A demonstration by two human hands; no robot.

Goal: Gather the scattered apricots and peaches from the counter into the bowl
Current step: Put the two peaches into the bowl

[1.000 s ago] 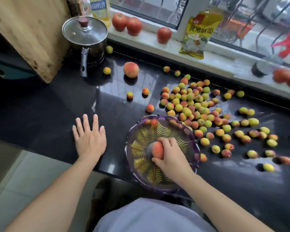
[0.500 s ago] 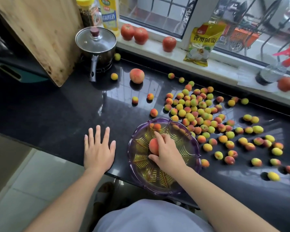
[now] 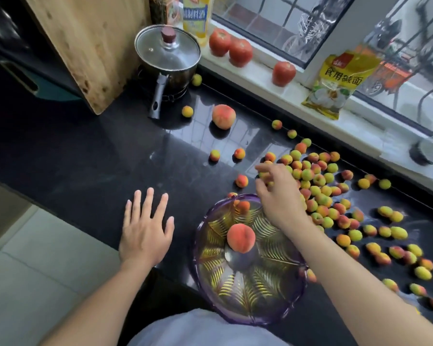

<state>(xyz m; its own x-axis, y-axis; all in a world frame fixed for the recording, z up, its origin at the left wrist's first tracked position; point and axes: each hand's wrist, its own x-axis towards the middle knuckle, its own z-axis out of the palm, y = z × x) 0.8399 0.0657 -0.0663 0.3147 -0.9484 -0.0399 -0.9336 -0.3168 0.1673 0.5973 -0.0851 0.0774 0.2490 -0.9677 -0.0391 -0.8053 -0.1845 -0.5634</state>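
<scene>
Peach (image 3: 241, 238) dropped in the bowl (image 3: 210, 278), right hand (image 3: 278, 193) now out at one o'clock, fingers curling over the apricots (image 3: 310, 186), left hand (image 3: 145, 233) spread flat on the tabletop (image 3: 85, 158).

Just behind the right hand (image 3: 278, 196): a spread of apricots (image 3: 318, 186) in yellow-green blushed orange-red. Nearer than it: a bowl (image 3: 210, 283), clear purple-tinted with ribbed yellow leaf patterns, holding one orange-red peach (image 3: 241, 238). Far beyond it: a second peach (image 3: 223, 116), pink-red with pale patches. Beneath all: glossy black speckled counter (image 3: 110, 158). At the back: red tomatoes (image 3: 238, 52), a yellow packet (image 3: 335, 81) with black characters, pale wooden board (image 3: 85, 46) with dark spots.
</scene>
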